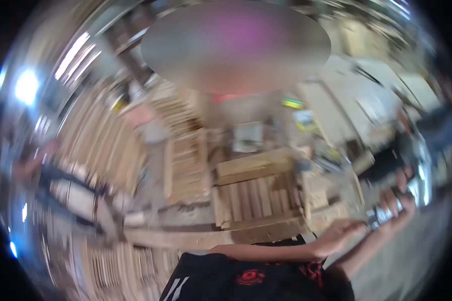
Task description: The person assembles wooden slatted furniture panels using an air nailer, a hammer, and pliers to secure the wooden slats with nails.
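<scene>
Both my arms reach out to the right side of the head view, and motion blur smears them. My right hand (401, 204) is wrapped around a small silvery object (383, 215) with a dark end; its kind is too blurred to tell. Just beside that dark end is my left hand (347, 229), its fingers drawn together at the object. Whether the left fingers grip it or only touch it is hard to make out. In front of my body lies a wooden frame (258, 235) with several slats (256, 198) inside and a thick wooden block (256, 165) across its far side.
Stacks of wooden strips (103, 135) stand at the left, beside another slatted wooden piece (186, 165). A person (55, 175) is at the far left. Ahead, another person is masked by a grey oval. Pale boards (341, 100) lie at the right, with cluttered small items (329, 158) nearer.
</scene>
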Available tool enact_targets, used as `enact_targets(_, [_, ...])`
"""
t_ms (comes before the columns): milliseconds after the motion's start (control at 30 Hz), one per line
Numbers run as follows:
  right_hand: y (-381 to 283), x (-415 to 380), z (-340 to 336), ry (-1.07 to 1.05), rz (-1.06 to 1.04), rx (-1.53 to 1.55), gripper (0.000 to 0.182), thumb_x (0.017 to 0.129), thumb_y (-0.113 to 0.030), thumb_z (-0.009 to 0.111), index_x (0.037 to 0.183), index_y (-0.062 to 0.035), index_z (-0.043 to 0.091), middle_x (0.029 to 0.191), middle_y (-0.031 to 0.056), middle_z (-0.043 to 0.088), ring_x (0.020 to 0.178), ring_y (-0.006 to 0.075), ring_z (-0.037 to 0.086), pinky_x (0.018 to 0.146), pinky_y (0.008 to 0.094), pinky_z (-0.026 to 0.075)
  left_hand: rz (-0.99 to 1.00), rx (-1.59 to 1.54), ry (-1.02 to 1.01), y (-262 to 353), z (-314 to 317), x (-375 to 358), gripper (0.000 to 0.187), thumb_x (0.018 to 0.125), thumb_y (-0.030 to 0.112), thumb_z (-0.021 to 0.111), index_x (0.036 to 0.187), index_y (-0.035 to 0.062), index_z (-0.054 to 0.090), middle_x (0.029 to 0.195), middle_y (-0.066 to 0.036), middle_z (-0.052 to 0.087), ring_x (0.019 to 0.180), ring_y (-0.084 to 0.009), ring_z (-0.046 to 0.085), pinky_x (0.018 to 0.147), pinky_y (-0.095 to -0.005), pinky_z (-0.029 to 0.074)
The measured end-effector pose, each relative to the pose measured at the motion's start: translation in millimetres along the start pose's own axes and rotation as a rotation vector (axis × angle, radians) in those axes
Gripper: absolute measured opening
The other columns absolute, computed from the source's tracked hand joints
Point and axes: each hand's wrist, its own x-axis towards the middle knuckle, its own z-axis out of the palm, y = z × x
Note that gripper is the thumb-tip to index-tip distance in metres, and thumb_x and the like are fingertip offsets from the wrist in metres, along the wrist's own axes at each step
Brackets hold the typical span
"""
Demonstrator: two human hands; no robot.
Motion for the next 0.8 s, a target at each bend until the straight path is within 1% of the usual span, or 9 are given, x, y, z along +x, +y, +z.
enact_targets(67, [-4, 43, -38, -0.105, 0.063, 0.015, 0.049, 0.079, 0.002, 0.056, 0.124, -0.0012, 0.036, 0.096, 0.0060, 0.045, 0.045, 0.0092, 0.039, 0.048, 0.0256, 0.039, 0.097, 0.070, -0.017, -7, 7, 50, 0.038, 0.098, 0.033, 0.053, 0.120, 0.0028, 0.059, 0.073, 0.002, 0.051, 0.059, -0.0052, 0.043, 0.051, -0.0235, 0.034])
enact_targets(100, [117, 113, 11, -0.388, -0.218, 0.063, 0.049, 0.079, 0.003, 0.055, 0.123, -0.0002, 0.035, 0.095, 0.0060, 0.045, 0.045, 0.0091, 0.038, 0.047, 0.0253, 0.037, 0.340, 0.424, -0.056, 83, -129, 40, 0.038, 0.098, 0.033, 0.053, 0.120, 0.0028, 0.059, 0.073, 0.002, 0.051, 0.061, -0.0058, 0.045, 0.053, -0.0241, 0.036])
enact_targets(200, [152, 92, 37, -0.260, -0.132, -0.009, 0.050, 0.074, 0.002, 0.057, 0.121, -0.0008, 0.039, 0.092, 0.0052, 0.046, 0.045, 0.0094, 0.038, 0.047, 0.0251, 0.037, 0.284, 0.573, 0.046, 89, -150, -17, 0.037, 0.098, 0.033, 0.053, 0.119, 0.0032, 0.060, 0.086, -0.002, 0.056, 0.076, -0.0110, 0.053, 0.068, -0.0270, 0.044])
enact_targets(300, [172, 123, 50, -0.220, -0.050, -0.243, 0.048, 0.071, -0.001, 0.058, 0.117, 0.0016, 0.047, 0.095, 0.0080, 0.052, 0.053, 0.0115, 0.047, 0.055, 0.0273, 0.046, 0.809, 1.258, 0.405, 106, -198, -1, 0.038, 0.098, 0.033, 0.052, 0.122, 0.0052, 0.058, 0.105, -0.007, 0.057, 0.090, -0.0153, 0.056, 0.077, -0.0279, 0.046])
enact_targets(433, [232, 138, 61, -0.138, -0.016, -0.893, 0.032, 0.069, 0.001, 0.058, 0.101, 0.0023, 0.059, 0.098, 0.0087, 0.061, 0.073, 0.0174, 0.058, 0.064, 0.0320, 0.049, 0.732, 0.402, 0.417, 151, -240, -13, 0.044, 0.093, 0.035, 0.057, 0.128, 0.0078, 0.053, 0.117, -0.010, 0.056, 0.096, -0.0207, 0.058, 0.084, -0.0343, 0.045])
enact_targets(500, [288, 143, 47, -0.401, -0.034, -1.154, 0.040, 0.070, 0.000, 0.062, 0.109, 0.0017, 0.057, 0.099, 0.0158, 0.062, 0.080, 0.0291, 0.062, 0.070, 0.0376, 0.051, 0.624, -0.004, 0.331, 152, -268, -25, 0.048, 0.091, 0.028, 0.060, 0.132, 0.0055, 0.048, 0.118, -0.010, 0.057, 0.100, -0.0227, 0.059, 0.085, -0.0339, 0.048])
enact_targets(567, [341, 137, 52, -0.632, -0.011, -1.399, 0.051, 0.069, -0.004, 0.068, 0.118, 0.0011, 0.054, 0.105, 0.0262, 0.062, 0.087, 0.0418, 0.063, 0.076, 0.0427, 0.052, 0.535, -0.261, 0.695, 152, -277, -37, 0.050, 0.089, 0.026, 0.060, 0.131, 0.0035, 0.047, 0.115, -0.011, 0.058, 0.100, -0.0248, 0.060, 0.088, -0.0370, 0.049])
enact_targets(600, [366, 132, 48, -0.743, -0.036, -1.351, 0.058, 0.069, -0.006, 0.071, 0.122, 0.0000, 0.051, 0.109, 0.0292, 0.060, 0.091, 0.0447, 0.061, 0.078, 0.0444, 0.052, 0.488, -0.396, 0.874, 149, -281, -44, 0.051, 0.088, 0.025, 0.060, 0.131, 0.0025, 0.046, 0.114, -0.012, 0.059, 0.100, -0.0258, 0.061, 0.090, -0.0386, 0.049])
enact_targets(800, [413, 107, 12, -1.102, 0.332, -1.070, 0.081, 0.067, -0.014, 0.076, 0.138, -0.0047, 0.039, 0.120, 0.0259, 0.058, 0.105, 0.0411, 0.061, 0.090, 0.0427, 0.049, 0.980, -0.748, 0.649, 61, -360, -94, 0.033, 0.079, 0.014, 0.062, 0.107, -0.0028, 0.055, 0.100, -0.019, 0.061, 0.106, -0.0301, 0.061, 0.097, -0.0449, 0.048])
